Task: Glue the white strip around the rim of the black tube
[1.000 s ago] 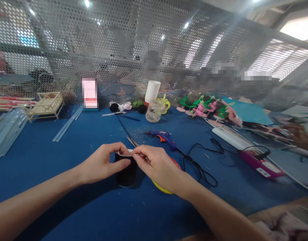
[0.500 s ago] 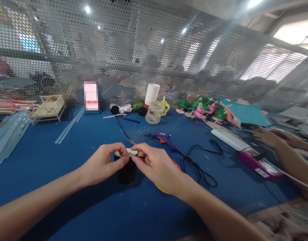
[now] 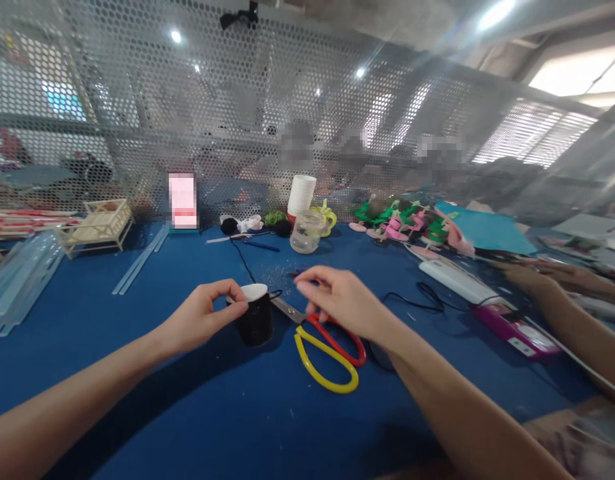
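Observation:
My left hand pinches the rim of a small paper cup, white inside and wrapped in black on the outside. A black strand runs from behind the cup towards a black yarn ball. To the cup's right, my right hand hovers with fingers bent and apart, with nothing visible in them. Beneath it lie scissors with one yellow and one red handle loop, their blades pointing at the cup. A blue glue gun is mostly hidden behind this hand.
A clear jar and stacked white paper cups stand at the back. Glue sticks and a small wooden rack are left. Right are green-and-pink craft pieces, a purple power strip and a co-worker's arms.
My right hand has let go of the cup's rim and moved right and slightly up, uncovering the scissors and covering the glue gun. My left hand stays at the cup, which now tilts slightly.

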